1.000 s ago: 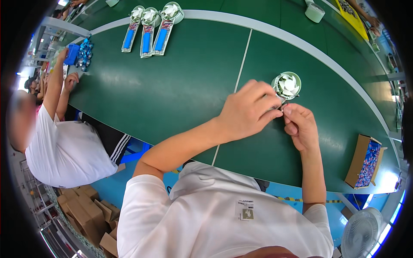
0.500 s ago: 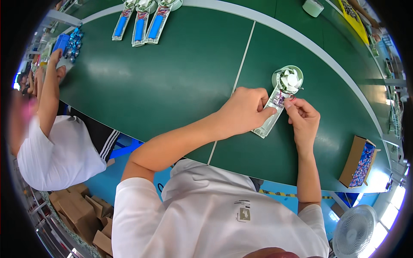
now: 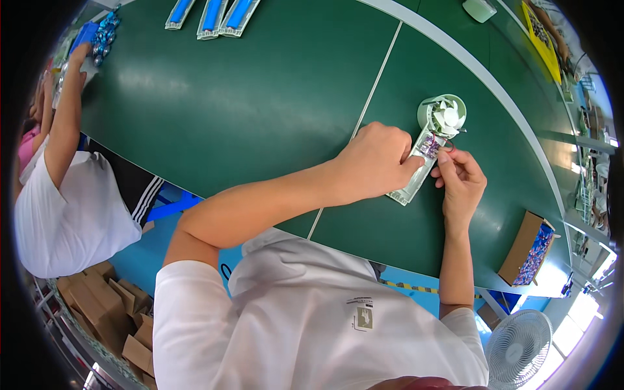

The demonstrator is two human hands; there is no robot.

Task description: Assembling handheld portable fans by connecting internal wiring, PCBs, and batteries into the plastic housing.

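A pale green handheld fan housing [image 3: 409, 187] lies opened on the green table, its round head away from me. White fan blades [image 3: 448, 117] sit in that head. A small purplish circuit board [image 3: 429, 145] shows in the upper part of the handle. My left hand [image 3: 377, 162] is closed on the handle's left side, thumb pressing just below the board. On the other side, my right hand [image 3: 463, 181] pinches a thin red wire [image 3: 452, 144] beside the board. The wire's end is hidden by the fingertips.
Several housings with blue batteries [image 3: 211, 16] lie at the far left. A cardboard box of small blue and red parts [image 3: 534, 250] stands at the right edge. Another person [image 3: 78, 195] works at the left beside blue parts [image 3: 104, 39]. A white floor fan [image 3: 520, 348] stands lower right.
The whole view has shifted a little, so the far housings are cut off more. Both hands keep their hold, with the right fingertips still at the wire beside the board.
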